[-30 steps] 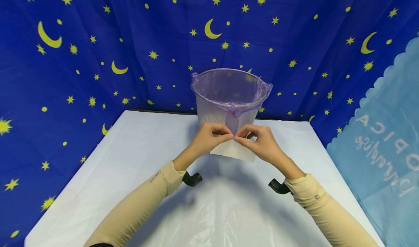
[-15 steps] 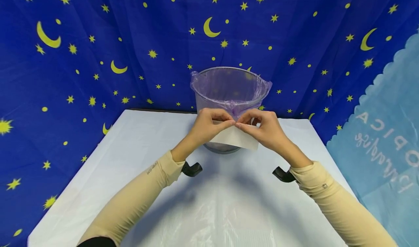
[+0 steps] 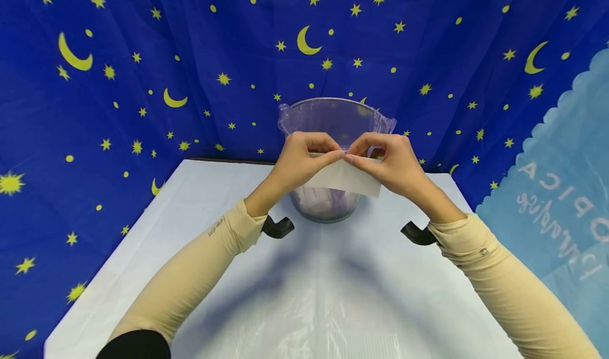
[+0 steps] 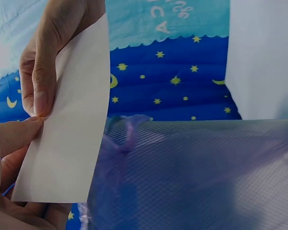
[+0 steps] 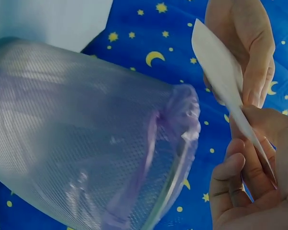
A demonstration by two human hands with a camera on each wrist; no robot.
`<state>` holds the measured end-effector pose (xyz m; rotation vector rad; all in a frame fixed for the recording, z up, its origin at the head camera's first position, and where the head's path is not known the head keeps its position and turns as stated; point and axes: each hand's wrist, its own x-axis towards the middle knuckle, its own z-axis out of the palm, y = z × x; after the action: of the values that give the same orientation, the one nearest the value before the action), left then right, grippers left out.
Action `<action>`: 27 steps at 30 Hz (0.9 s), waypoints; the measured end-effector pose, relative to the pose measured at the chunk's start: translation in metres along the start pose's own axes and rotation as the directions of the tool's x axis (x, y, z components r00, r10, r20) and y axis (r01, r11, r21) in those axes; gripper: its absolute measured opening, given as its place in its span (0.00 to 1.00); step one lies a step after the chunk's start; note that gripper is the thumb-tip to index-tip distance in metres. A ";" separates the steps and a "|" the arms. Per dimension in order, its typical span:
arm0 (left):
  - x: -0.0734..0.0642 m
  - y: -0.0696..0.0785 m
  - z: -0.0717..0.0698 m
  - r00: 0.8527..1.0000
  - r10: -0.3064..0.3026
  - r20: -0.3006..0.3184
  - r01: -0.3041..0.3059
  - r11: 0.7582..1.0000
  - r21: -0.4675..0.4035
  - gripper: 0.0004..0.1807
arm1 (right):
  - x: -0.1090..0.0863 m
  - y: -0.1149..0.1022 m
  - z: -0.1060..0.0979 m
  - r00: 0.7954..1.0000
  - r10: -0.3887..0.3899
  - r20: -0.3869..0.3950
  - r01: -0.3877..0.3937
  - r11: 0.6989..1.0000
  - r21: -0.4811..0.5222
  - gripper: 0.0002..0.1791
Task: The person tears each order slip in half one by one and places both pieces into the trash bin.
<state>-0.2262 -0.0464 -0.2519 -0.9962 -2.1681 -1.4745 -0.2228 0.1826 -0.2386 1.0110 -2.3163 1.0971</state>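
Note:
A small white sheet of paper [image 3: 349, 178] hangs from both hands in front of the wastebasket's rim. My left hand [image 3: 304, 155] pinches its top edge between thumb and fingertips. Right beside it, my right hand [image 3: 390, 160] pinches the same edge, the two thumbs almost meeting. In the left wrist view the paper [image 4: 72, 124] shows one plain, blank side. Seen from the right wrist, the sheet [image 5: 220, 67] bends slightly. Behind the hands stands a mesh wastebasket [image 3: 323, 203] lined with a thin purple plastic bag [image 5: 158, 134], knotted at the rim; the hands hide much of its front.
The wastebasket stands on a white-covered table [image 3: 228, 190] near its back edge. A dark blue curtain [image 3: 238, 42] with yellow moons and stars hangs behind. To the right hangs a light blue cloth [image 3: 561, 200] with lettering. Black mounts [image 3: 278, 227] stick out at both wrists.
Both hands have risen and moved forward with the paper, from in front of the basket's lower part up to its rim. The basket has stayed in place.

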 end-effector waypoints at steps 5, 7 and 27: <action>0.012 0.004 -0.005 1.000 -0.006 0.007 0.006 1.000 0.004 0.04 | 0.010 -0.002 -0.009 1.000 -0.003 -0.003 0.003 1.000 -0.010 0.06; 0.017 0.005 -0.007 1.000 -0.009 0.007 0.009 1.000 0.000 0.04 | 0.014 -0.003 -0.011 1.000 -0.004 -0.006 0.004 1.000 -0.013 0.05; 0.066 0.022 -0.034 0.997 0.065 -0.051 -0.061 0.996 0.072 0.05 | 0.065 -0.012 -0.035 0.995 -0.065 -0.075 0.059 0.994 -0.088 0.08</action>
<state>-0.2605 -0.0481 -0.1824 -0.9804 -2.1163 -1.3707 -0.2557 0.1756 -0.1720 0.9838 -2.2352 0.9862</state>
